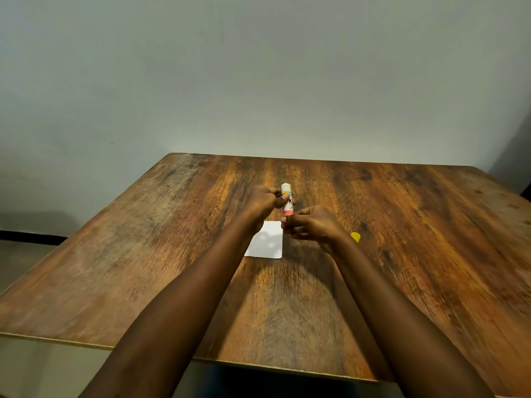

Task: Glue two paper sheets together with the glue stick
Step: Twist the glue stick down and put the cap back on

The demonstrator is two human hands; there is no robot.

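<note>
An uncapped glue stick (287, 201) stands upright above the table, its white glue tip up. My left hand (264, 203) grips its upper body from the left. My right hand (311, 227) pinches its bottom end from the right. Below the hands a white paper sheet (266, 241) lies flat on the wooden table (143, 254), partly hidden by my left wrist. Only one sheet is distinguishable. The yellow cap (355, 237) lies on the table just right of my right hand.
The table's back edge meets a plain grey wall (258, 81). Its front edge (57, 338) runs close to me. Floor shows at the left (23, 254).
</note>
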